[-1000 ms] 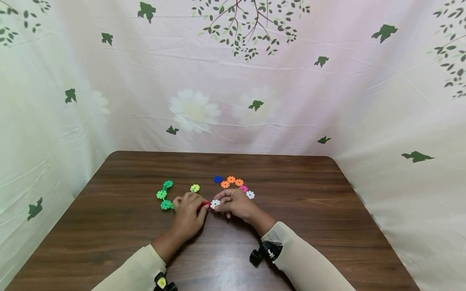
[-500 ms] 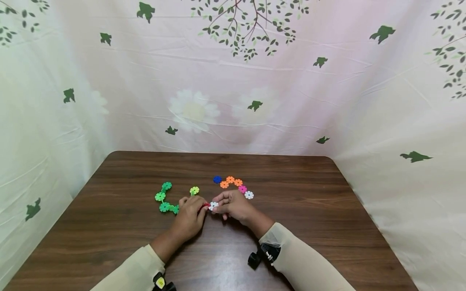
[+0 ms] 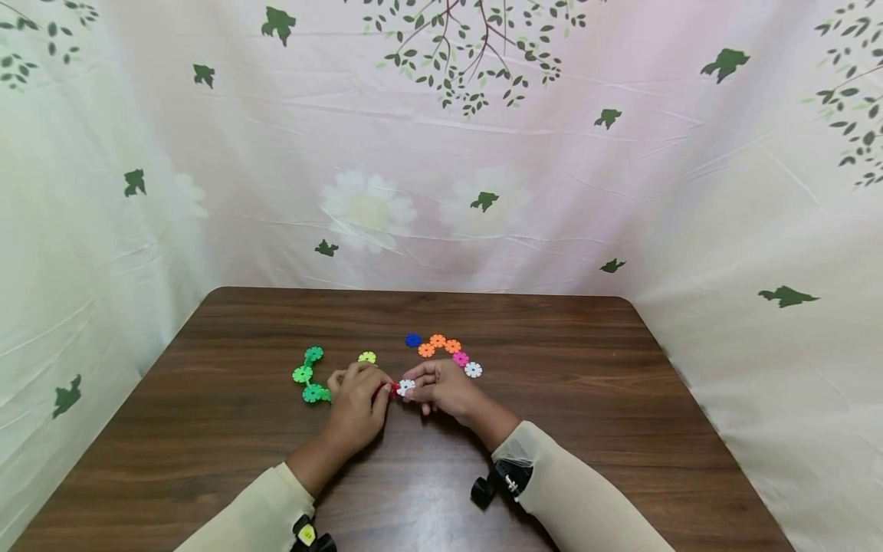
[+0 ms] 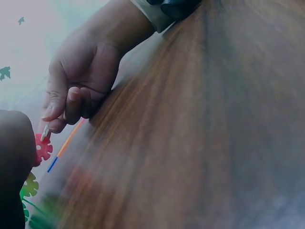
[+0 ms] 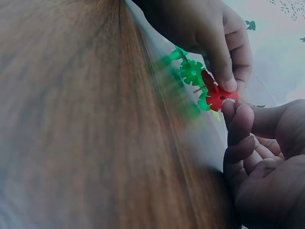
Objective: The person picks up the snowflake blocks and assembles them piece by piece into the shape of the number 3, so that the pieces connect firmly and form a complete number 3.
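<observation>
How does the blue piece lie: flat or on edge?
Flat: the blue piece shows its round face from above, and only a thin line in the left wrist view.

Red disc [image 5: 217,101], white disc [image 3: 405,387], green discs [image 3: 302,374], orange discs [image 3: 438,340], brown wood-grained table [image 3: 586,368], pale leaf-printed cloth [image 3: 428,153]

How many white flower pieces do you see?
2. White piece pinched in the right hand; second white piece beside the pink one. Others may be hidden.

Over the desk [image 3: 586,429], the left hand [image 3: 357,400] holds a red piece [image 3: 395,389] and the right hand [image 3: 447,391] pinches a white disc [image 3: 406,387] against it. Green discs [image 3: 302,374] curve off leftward; three orange discs [image 3: 438,340] arc beyond the right hand.
</observation>
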A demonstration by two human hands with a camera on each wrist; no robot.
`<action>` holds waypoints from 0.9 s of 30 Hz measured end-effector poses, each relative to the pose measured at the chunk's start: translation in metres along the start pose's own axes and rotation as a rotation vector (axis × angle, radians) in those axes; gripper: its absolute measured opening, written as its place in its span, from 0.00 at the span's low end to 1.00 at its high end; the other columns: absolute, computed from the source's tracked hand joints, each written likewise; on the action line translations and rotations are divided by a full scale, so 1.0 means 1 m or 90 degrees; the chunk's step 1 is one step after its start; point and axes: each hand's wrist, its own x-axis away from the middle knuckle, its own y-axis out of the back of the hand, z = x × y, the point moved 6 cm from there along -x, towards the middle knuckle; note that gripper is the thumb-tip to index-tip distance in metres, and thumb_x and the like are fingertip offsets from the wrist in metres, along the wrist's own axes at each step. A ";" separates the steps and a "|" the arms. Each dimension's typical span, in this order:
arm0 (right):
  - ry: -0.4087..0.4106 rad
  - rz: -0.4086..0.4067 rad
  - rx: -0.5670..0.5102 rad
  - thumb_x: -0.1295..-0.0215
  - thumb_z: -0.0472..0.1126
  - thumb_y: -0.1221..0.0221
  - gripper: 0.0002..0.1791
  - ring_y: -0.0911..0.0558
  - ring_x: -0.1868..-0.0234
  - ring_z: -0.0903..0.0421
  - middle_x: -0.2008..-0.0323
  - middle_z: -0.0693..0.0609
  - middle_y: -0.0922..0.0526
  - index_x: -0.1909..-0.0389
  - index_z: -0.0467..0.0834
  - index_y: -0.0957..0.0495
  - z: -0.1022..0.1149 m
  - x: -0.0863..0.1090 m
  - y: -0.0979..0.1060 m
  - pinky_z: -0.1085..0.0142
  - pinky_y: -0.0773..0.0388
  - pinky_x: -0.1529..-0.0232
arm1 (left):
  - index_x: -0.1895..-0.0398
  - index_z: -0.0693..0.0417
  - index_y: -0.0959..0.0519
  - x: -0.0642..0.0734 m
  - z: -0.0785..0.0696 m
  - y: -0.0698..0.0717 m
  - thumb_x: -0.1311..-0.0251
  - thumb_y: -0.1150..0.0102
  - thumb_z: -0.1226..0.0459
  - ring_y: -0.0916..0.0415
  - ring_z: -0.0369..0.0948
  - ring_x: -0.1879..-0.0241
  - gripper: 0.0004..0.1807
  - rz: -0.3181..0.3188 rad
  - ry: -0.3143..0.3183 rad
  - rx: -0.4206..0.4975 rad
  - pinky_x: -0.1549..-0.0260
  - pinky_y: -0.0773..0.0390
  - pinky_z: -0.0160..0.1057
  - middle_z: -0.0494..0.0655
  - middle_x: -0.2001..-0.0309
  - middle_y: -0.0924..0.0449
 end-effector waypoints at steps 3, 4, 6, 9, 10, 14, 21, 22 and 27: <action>0.000 0.004 -0.005 0.30 0.26 0.33 0.16 0.22 0.82 0.62 0.71 0.56 0.12 0.43 0.28 0.18 0.000 0.000 -0.001 0.70 0.21 0.76 | 0.65 0.53 0.16 0.000 0.000 0.000 0.31 0.33 0.73 0.20 0.56 0.45 0.07 -0.005 -0.002 0.005 0.43 0.38 0.65 0.48 0.60 0.10; 0.001 0.006 -0.006 0.30 0.26 0.32 0.16 0.22 0.82 0.62 0.71 0.56 0.12 0.44 0.28 0.18 -0.001 0.000 -0.001 0.70 0.21 0.76 | 0.66 0.53 0.16 0.000 0.000 0.000 0.31 0.33 0.73 0.20 0.55 0.46 0.07 -0.007 0.000 0.011 0.44 0.38 0.63 0.48 0.60 0.10; 0.002 0.008 -0.009 0.31 0.26 0.31 0.16 0.21 0.82 0.62 0.71 0.56 0.13 0.45 0.28 0.18 -0.001 0.000 -0.002 0.69 0.20 0.76 | 0.66 0.53 0.16 0.000 0.000 0.001 0.32 0.33 0.73 0.20 0.54 0.48 0.07 -0.011 0.005 0.023 0.45 0.39 0.61 0.47 0.61 0.10; 0.002 0.011 -0.013 0.31 0.26 0.31 0.16 0.21 0.82 0.62 0.71 0.56 0.13 0.45 0.29 0.18 -0.001 0.001 -0.002 0.69 0.20 0.75 | 0.66 0.54 0.16 -0.001 0.001 0.001 0.32 0.33 0.73 0.20 0.53 0.48 0.07 -0.009 0.010 0.037 0.46 0.40 0.60 0.47 0.61 0.10; 0.002 0.012 -0.012 0.31 0.26 0.32 0.16 0.21 0.82 0.61 0.71 0.56 0.13 0.44 0.29 0.18 -0.001 0.001 -0.001 0.69 0.20 0.75 | 0.65 0.53 0.16 -0.001 0.001 0.001 0.32 0.33 0.73 0.21 0.53 0.47 0.06 -0.006 0.011 0.038 0.46 0.40 0.60 0.47 0.61 0.10; 0.002 0.018 0.007 0.29 0.28 0.33 0.16 0.19 0.80 0.62 0.70 0.56 0.12 0.42 0.30 0.19 0.001 0.001 0.001 0.69 0.23 0.75 | 0.54 0.54 0.13 -0.001 0.003 -0.002 0.32 0.30 0.70 0.23 0.55 0.42 0.07 0.041 0.021 0.034 0.42 0.43 0.63 0.48 0.54 0.10; 0.008 0.032 0.050 0.22 0.31 0.38 0.14 0.18 0.78 0.61 0.66 0.54 0.12 0.41 0.31 0.18 0.003 0.001 0.003 0.69 0.25 0.73 | 0.40 0.55 0.16 0.001 0.004 -0.006 0.35 0.23 0.63 0.24 0.56 0.37 0.21 0.102 0.041 0.027 0.39 0.44 0.65 0.52 0.43 0.11; 0.007 0.032 0.056 0.21 0.32 0.39 0.13 0.18 0.78 0.61 0.66 0.53 0.12 0.41 0.32 0.18 0.003 0.001 0.003 0.69 0.25 0.73 | 0.40 0.55 0.16 0.001 0.003 -0.006 0.35 0.23 0.63 0.24 0.56 0.37 0.21 0.104 0.043 0.027 0.39 0.43 0.65 0.51 0.43 0.10; 0.003 0.023 0.077 0.17 0.37 0.41 0.14 0.16 0.77 0.60 0.66 0.51 0.13 0.41 0.33 0.17 0.004 0.002 0.007 0.68 0.23 0.72 | 0.42 0.55 0.15 0.002 0.001 -0.006 0.36 0.21 0.63 0.23 0.55 0.39 0.21 0.098 0.036 0.018 0.40 0.41 0.65 0.51 0.46 0.10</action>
